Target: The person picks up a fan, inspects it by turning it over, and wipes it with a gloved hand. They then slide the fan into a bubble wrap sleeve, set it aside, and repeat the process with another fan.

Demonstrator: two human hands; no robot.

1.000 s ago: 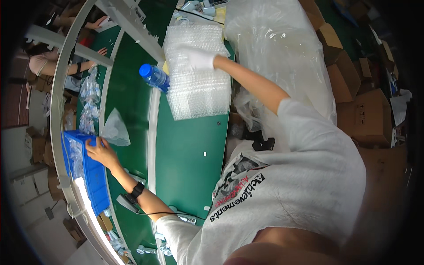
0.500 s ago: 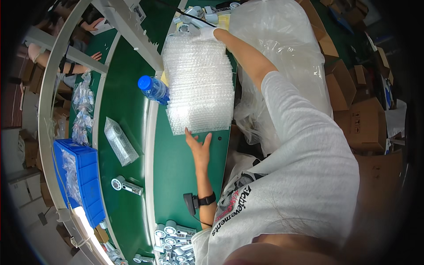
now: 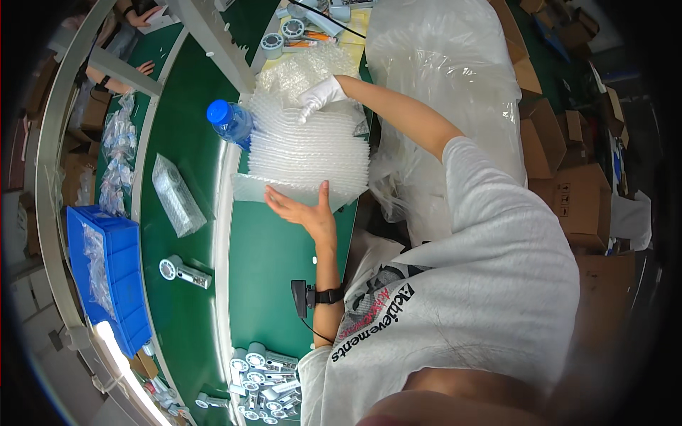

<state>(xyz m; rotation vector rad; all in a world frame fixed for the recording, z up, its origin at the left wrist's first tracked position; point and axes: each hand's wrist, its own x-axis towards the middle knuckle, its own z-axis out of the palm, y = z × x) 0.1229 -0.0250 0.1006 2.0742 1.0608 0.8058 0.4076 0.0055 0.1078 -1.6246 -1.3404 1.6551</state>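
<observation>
A stack of clear bubble-wrap bags [image 3: 309, 153] lies on the green bench, its layers fanned like steps. My left hand [image 3: 312, 219] is bare, with a black strapped device on its wrist. Its fingers and thumb are spread against the near edge of the stack, where one bag [image 3: 249, 188] juts out leftward. On the far part of the stack, my right hand [image 3: 323, 97] in a white glove rests with fingers stretched downward. Rumpled bubble wrap [image 3: 305, 71] bulges just beyond that hand. A blue-capped bottle [image 3: 231, 123] stands at the stack's left side.
Small grey round-headed devices with handles [image 3: 263, 376] are heaped at the near end; others [image 3: 291, 28] lie at the far end. A filled bubble-wrap bag [image 3: 177, 195] and a blue bin [image 3: 114, 273] are leftward. Plastic-covered bulk [image 3: 447, 85] and cartons [image 3: 579, 195] stand right. Another person's hands [image 3: 144, 15] show upper left.
My right hand has come nearer along the stack, and the bags' far end has bunched up. One near bag now sticks out left. My left hand's fingers have spread wider.
</observation>
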